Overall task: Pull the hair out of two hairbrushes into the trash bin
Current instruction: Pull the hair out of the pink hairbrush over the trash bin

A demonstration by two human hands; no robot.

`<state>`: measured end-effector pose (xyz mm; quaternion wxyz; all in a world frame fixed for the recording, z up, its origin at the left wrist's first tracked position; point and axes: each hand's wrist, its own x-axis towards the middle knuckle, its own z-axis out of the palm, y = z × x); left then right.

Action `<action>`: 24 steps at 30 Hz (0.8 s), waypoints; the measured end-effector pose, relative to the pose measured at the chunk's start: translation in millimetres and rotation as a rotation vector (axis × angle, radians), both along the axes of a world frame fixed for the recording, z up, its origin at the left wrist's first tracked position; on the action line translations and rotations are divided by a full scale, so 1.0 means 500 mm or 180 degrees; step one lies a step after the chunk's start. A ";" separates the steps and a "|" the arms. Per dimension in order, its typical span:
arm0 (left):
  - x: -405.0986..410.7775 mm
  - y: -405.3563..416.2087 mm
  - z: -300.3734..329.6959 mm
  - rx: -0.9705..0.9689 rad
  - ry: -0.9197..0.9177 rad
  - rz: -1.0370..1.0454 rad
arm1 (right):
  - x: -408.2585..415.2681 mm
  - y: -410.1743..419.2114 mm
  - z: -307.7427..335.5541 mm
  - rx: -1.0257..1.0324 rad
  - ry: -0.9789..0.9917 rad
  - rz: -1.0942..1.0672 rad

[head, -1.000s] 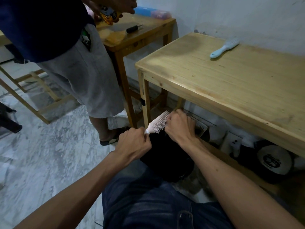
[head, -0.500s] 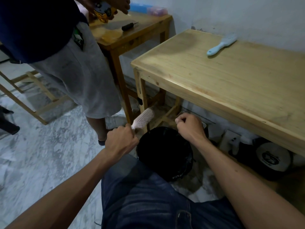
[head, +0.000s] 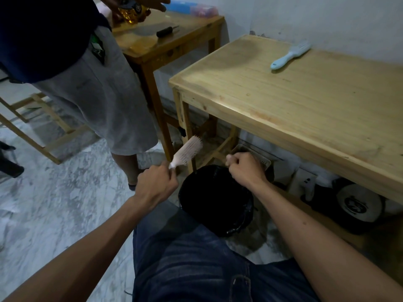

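My left hand (head: 156, 184) grips the handle of a pale pink hairbrush (head: 189, 150), whose bristled head points up and to the right, left of the bin. My right hand (head: 245, 167) hovers over the far rim of the black trash bin (head: 216, 199) with its fingers curled and pinched together; whether hair is between them is too small to tell. A light blue hairbrush (head: 290, 54) lies on the wooden table (head: 305, 101) near the wall, far from both hands.
A person in grey shorts (head: 98, 94) stands at the left, handling something over a smaller wooden table (head: 165, 38) that bears a black-handled tool. Under the big table sit a white basket (head: 261, 160) and a round dark object. The floor is marble.
My hands have come apart: the left has carried the pink brush left and tilted its head upward, the right has pulled away from the bristles to above the bin.
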<state>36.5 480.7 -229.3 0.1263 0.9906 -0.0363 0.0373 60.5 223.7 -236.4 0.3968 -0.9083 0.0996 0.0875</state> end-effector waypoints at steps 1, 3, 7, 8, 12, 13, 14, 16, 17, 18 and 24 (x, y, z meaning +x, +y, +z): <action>-0.001 -0.005 0.003 0.0007 -0.0116 -0.0071 | 0.002 0.004 0.001 -0.0014 0.0006 0.0062; -0.003 -0.010 0.007 -0.0028 -0.0274 -0.0207 | 0.012 0.014 0.003 0.0390 0.0029 -0.0032; -0.004 -0.007 0.009 -0.0035 -0.0605 -0.0541 | 0.025 0.024 0.022 0.2013 0.0371 -0.0181; -0.004 -0.005 0.008 -0.0025 -0.0715 -0.0645 | 0.027 0.023 0.024 0.2232 0.0428 -0.0099; -0.005 -0.004 0.003 0.0023 -0.0961 -0.0970 | 0.028 0.026 0.019 0.2391 0.0218 0.0143; -0.005 -0.004 0.002 0.0039 -0.0985 -0.0998 | 0.028 0.028 0.016 0.2331 0.0155 0.0070; -0.004 -0.001 -0.001 0.0066 -0.0988 -0.1008 | 0.029 0.028 0.011 0.2254 0.0117 -0.0013; -0.002 0.004 -0.004 0.0144 -0.0959 -0.0941 | 0.026 0.025 0.009 0.1897 0.0062 -0.0069; 0.000 0.009 -0.007 0.0179 -0.0908 -0.0864 | 0.024 0.023 0.007 0.1713 0.0024 -0.0048; 0.002 0.014 -0.008 0.0190 -0.0828 -0.0759 | 0.021 0.020 0.002 0.1610 -0.0032 -0.0040; 0.010 0.035 -0.007 0.0122 -0.0344 -0.0226 | 0.001 0.006 0.007 0.1603 -0.0368 -0.0134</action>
